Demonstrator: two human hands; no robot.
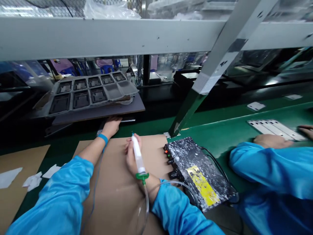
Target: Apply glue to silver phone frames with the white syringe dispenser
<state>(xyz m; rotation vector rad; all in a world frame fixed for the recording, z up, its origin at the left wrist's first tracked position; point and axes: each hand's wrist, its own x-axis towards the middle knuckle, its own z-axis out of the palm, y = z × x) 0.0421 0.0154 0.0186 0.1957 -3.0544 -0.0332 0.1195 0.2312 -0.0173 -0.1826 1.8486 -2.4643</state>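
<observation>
My right hand [132, 153] is closed around a white dispensing syringe [137, 153], tilted with its blue tip pointing away from me. A green cap [142, 176] sits on its rear end, and a clear tube [147, 199] runs from it. My left hand [111, 126], with a blue wrist strap [103, 138], reaches to the edge of the dark surface below the tray. Its fingers are curled and partly hidden, at a thin flat piece with a pale edge [128, 120] that I cannot make out. Brown cardboard [117, 195] lies under both forearms.
A black compartment tray [97, 104] rests on a board at the back left. A worn black control box [195, 169] stands right of the cardboard. A green-white post [195, 94] rises behind it. At right, a co-worker's hand [271, 141] lies by white strips [266, 126]. Paper scraps [33, 181] lie left.
</observation>
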